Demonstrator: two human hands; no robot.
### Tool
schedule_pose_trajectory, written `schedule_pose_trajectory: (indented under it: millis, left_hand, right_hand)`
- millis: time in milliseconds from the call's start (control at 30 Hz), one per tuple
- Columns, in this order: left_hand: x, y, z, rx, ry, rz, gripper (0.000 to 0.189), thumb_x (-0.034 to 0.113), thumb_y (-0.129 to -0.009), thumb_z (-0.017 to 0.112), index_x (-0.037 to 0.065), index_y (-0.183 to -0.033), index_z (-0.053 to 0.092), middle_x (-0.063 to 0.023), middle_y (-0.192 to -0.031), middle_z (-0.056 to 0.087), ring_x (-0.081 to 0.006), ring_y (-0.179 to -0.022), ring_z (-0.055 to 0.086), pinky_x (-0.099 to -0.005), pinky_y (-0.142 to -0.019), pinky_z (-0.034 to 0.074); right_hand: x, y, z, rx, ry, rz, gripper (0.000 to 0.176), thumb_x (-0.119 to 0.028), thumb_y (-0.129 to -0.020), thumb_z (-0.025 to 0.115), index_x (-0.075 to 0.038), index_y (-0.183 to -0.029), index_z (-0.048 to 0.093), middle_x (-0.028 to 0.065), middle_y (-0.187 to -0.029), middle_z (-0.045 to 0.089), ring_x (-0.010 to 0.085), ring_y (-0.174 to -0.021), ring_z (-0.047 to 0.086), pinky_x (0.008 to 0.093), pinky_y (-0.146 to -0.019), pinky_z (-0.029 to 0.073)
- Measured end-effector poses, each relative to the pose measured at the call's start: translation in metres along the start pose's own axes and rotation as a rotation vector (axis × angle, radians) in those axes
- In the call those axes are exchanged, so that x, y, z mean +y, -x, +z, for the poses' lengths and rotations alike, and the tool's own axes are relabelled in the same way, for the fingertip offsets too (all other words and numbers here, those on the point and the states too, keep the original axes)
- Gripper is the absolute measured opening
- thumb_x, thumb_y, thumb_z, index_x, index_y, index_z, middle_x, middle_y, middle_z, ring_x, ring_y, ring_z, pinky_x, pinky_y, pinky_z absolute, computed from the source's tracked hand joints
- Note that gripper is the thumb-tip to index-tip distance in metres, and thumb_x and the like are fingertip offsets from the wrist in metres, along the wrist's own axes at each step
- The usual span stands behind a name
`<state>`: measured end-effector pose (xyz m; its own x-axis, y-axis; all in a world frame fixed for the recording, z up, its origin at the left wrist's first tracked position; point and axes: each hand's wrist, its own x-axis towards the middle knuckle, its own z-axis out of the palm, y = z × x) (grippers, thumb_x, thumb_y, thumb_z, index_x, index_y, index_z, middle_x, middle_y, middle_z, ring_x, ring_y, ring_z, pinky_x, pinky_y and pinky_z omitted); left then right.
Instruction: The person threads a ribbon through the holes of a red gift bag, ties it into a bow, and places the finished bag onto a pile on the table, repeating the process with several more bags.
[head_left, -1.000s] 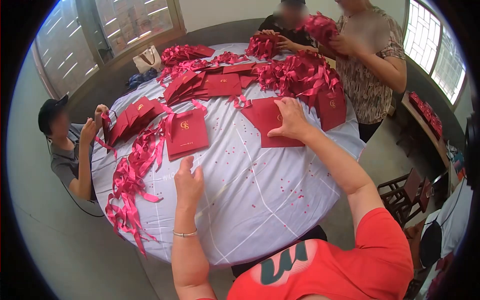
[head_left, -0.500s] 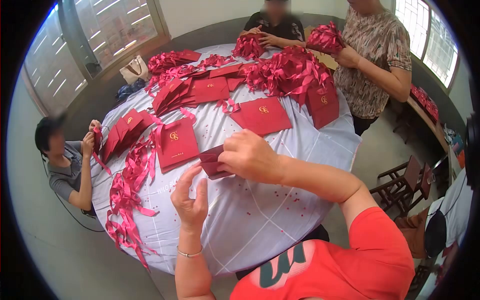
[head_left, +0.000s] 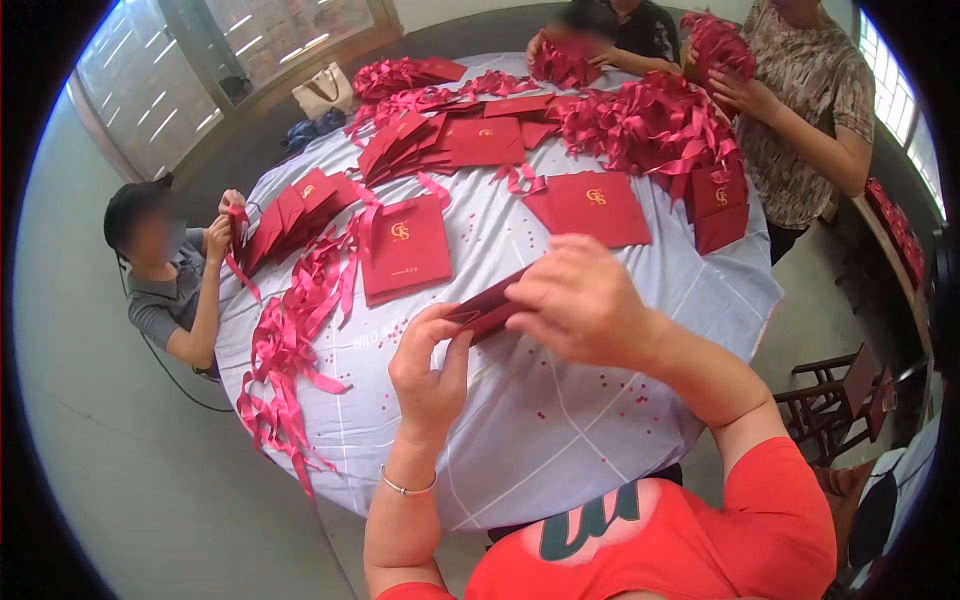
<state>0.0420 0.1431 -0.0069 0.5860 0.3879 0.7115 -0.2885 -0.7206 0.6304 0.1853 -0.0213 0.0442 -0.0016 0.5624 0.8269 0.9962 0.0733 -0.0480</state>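
Over the near part of the table, a dark red paper gift bag (head_left: 490,312) is held on edge, its narrow mouth parted and facing up. My left hand (head_left: 428,375) pinches its left end between thumb and fingers. The right end is gripped by my right hand (head_left: 590,300), whose fingertips are partly hidden behind the bag and hand. Just beyond lie a flat red bag with gold letters (head_left: 405,250) and a small stack of similar bags (head_left: 612,208). Loose pink-red ribbons (head_left: 285,350) trail down the left side of the table.
The round table wears a pale checked cloth (head_left: 500,440) sprinkled with tiny red dots. More bags (head_left: 485,142) and a large ribbon heap (head_left: 650,125) cover its far side. Co-workers handle ribboned bags at the left and far side. A wooden chair (head_left: 845,395) stands right.
My left hand has moved from open beside the bag to pinching its left end. The bag now sits slanted, its mouth narrower. The camera view has shifted, with the table appearing higher and further right.
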Motion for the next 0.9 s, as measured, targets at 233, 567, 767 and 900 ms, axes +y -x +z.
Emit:
schedule_pose_trajectory:
  millis: [233,567,767,900]
  left_hand:
    - [-0.008,0.007,0.001,0.077,0.336,-0.286,0.012,-0.007,-0.083,0.069,-0.003,-0.093,0.063,-0.0102,-0.103,0.068,-0.0122,-0.088,0.063,-0.0269,-0.081,0.052]
    - [-0.002,0.0,-0.008,0.101,0.555,-0.512,0.01,0.003,-0.091,0.067,-0.003,-0.097,0.063,-0.0033,-0.085,0.067,-0.0081,-0.073,0.062,-0.0222,-0.062,0.052]
    - [-0.007,0.001,-0.008,0.047,0.488,-0.562,0.008,0.004,-0.091,0.066,-0.002,-0.095,0.062,-0.0022,-0.083,0.066,-0.0074,-0.071,0.061,-0.0216,-0.06,0.052]
    - [-0.023,0.009,0.001,0.089,0.019,-0.281,0.035,0.008,-0.088,0.069,-0.001,-0.118,0.053,-0.0159,-0.112,0.061,-0.0176,-0.102,0.06,-0.0299,-0.083,0.053]
  right_hand:
    - [0.034,0.002,-0.009,0.037,-0.656,0.487,0.014,-0.008,-0.095,0.06,0.0,-0.1,0.069,0.0093,-0.099,0.069,0.0178,-0.095,0.064,0.0304,-0.088,0.048]
    - [0.035,0.007,0.003,-0.069,-0.798,0.606,0.013,-0.007,-0.091,0.066,-0.001,-0.102,0.069,0.0046,-0.095,0.067,0.0112,-0.089,0.061,0.0245,-0.08,0.048]
    - [0.045,0.008,0.013,-0.034,-0.728,0.302,0.015,-0.006,-0.08,0.077,-0.004,-0.093,0.071,0.0056,-0.09,0.068,0.0146,-0.083,0.064,0.0272,-0.073,0.05]
    - [0.049,0.015,0.017,-0.231,-0.819,0.514,0.007,-0.002,-0.083,0.072,-0.002,-0.089,0.067,0.006,-0.098,0.066,0.0135,-0.092,0.063,0.0272,-0.078,0.051]
